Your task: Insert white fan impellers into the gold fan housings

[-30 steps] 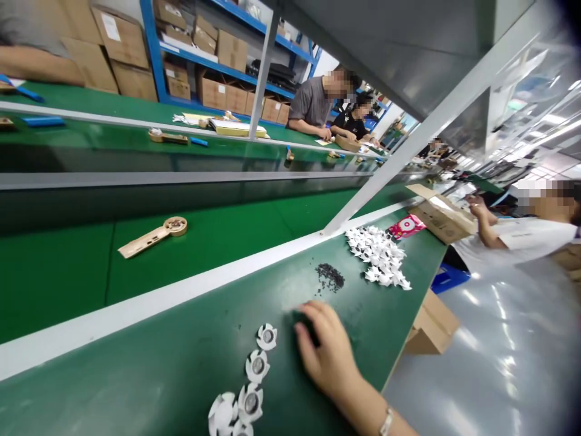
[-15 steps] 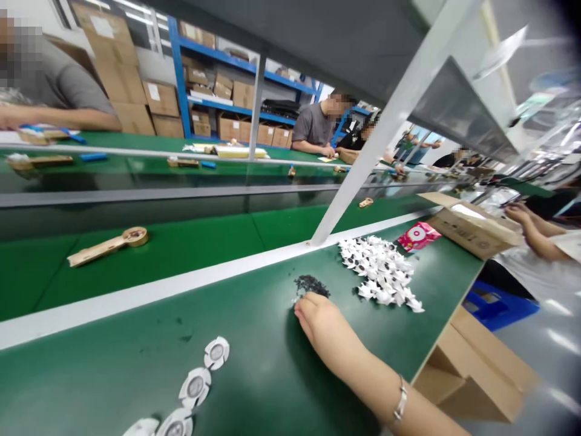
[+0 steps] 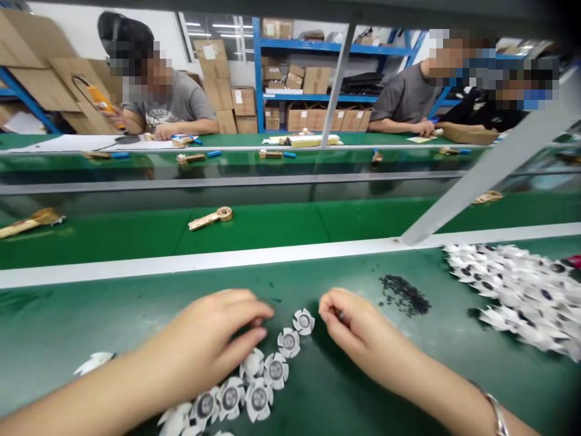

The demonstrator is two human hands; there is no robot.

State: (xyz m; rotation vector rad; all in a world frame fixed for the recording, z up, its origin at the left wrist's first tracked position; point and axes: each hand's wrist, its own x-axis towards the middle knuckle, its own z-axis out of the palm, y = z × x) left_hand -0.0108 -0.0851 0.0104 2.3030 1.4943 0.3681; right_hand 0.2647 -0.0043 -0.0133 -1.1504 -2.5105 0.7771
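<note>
Left hand: our left hand [image 3: 209, 333] is loosely curled and released, with nothing visible in it, its fingertips just above the row of discs.

Right hand: our right hand [image 3: 358, 324] closes thumb and forefinger in a pinch on a small dark bit [image 3: 339, 315], nearly hidden; so tight a fingertip pinch suits a piece this small.

Discs: a curving row of white petal-edged paper discs with grey metal centres [image 3: 276, 370] lies between our hands on the green counter [image 3: 54, 303].

Granules: a heap of black granules [image 3: 403, 295] lies just beyond our right hand.

Pile: a larger pile of white discs [image 3: 512, 290] lies farther right.

Beyond: ahead of our hands, tan plastic handle pieces [image 3: 210, 218] lie on a green conveyor belt [image 3: 272, 233]; a co-worker in a grey T-shirt [image 3: 181, 106] sits across it, before blue steel shelving [image 3: 258, 60] stacked with cardboard boxes [image 3: 295, 118].
</note>
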